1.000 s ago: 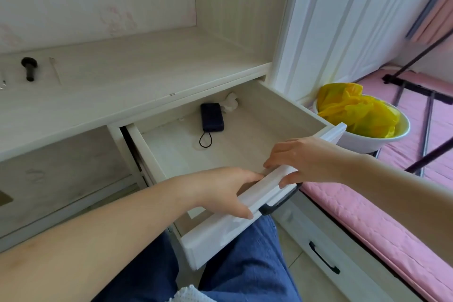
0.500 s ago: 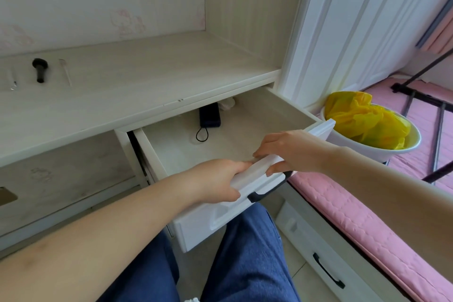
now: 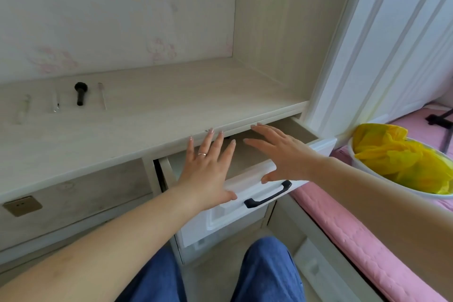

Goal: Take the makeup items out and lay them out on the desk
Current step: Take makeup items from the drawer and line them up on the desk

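Several makeup items lie in a row at the back left of the pale wood desk [image 3: 152,105]: a black short-handled brush [image 3: 80,93], a thin clear stick [image 3: 102,95], a slim silver tool [image 3: 56,103] and a clear tube [image 3: 23,108]. Under the desk's front edge a white drawer [image 3: 247,193] with a black handle [image 3: 268,195] stands partly open. My left hand [image 3: 208,169] and my right hand [image 3: 277,154] hover above the drawer's top edge with fingers spread straight, thumbs at the drawer front. Both hold nothing. What the drawer holds is hidden.
A white bowl [image 3: 382,176] holding a crumpled yellow bag [image 3: 397,154] sits at the right on a pink cushioned bench [image 3: 343,228]. A brass socket plate [image 3: 22,206] is set in the panel under the desk at the left. My blue-trousered legs are below.
The drawer has slid most of the way in under the desk. Both hands let go of its top edge and now have straight, spread fingers. The black pouch inside is out of sight.
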A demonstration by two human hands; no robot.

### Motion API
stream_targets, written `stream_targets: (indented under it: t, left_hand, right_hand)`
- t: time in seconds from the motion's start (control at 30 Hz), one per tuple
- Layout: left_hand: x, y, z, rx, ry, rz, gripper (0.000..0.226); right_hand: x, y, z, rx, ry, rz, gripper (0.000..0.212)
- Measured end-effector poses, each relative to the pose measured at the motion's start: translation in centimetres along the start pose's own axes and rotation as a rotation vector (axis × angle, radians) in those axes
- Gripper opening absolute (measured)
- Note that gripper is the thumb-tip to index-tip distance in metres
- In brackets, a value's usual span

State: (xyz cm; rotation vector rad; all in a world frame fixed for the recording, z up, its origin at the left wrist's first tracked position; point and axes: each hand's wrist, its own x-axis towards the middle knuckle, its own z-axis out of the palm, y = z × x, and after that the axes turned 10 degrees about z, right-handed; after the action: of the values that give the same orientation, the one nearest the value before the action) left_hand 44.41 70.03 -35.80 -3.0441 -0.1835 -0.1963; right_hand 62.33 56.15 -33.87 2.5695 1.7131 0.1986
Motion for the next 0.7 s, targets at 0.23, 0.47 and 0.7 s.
stream_targets:
  t: [0.23,0.47,0.7]
  left_hand:
    - [1.2,-3.9,0.5,0.120,0.071,-0.020,0.124]
    - [3.1,-6.5,-0.3,0.164,0.066,-0.020,0.124]
    - [3.4,-8.4,-0.6,0.163,0.043,-0.077,0.117]
  right_hand:
    - [4.3,-0.2,0.2,-0.115,0.055,-0.027,0.120]
    - [8.1,-0.4,0.2,-0.142,0.049,-0.013,0.123]
    - [9.0,-0.6,2.2,0.015,0.120,0.076,0.110]
